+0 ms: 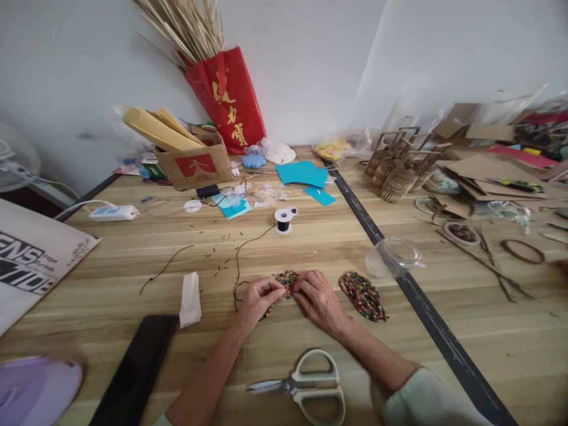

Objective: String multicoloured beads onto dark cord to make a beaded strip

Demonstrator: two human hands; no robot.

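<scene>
**Both hands pinch a small beaded piece near the front of the worktop**

A small beaded piece (286,283) lies on the wooden worktop (310,248), toward the middle of its near edge. The left hand (257,299) meets it from one side, with its fingers (274,288) pressed together and pinching the piece's left rim. The right hand (320,299) comes in from the other side, knuckles up, its fingers (302,285) bunched on the right rim. Only the top of the piece shows between the two hands; the rest is hidden under them. It is a knobbly cluster of tiny round beads in red, yellow, green and dark tones.

Just beside the right hand lies a beaded oval (364,296), flat, of the same mixed beads and not touched by either hand. A thin dark thread (239,260) runs in a loose curve from the left hand up to a small white spool (284,220) wound with black, further back on the worktop. Short dark thread clippings lie scattered around it.

Close to the near edge, between the forearms, lie scissors (306,387) with pale plastic loops and metal blades pointing left. A folded white paper (190,299) and a flat black phone (137,370) lie left of the left arm. A clear round lid (393,257) sits beyond the oval, next to the dark strip that crosses the worktop.
</scene>
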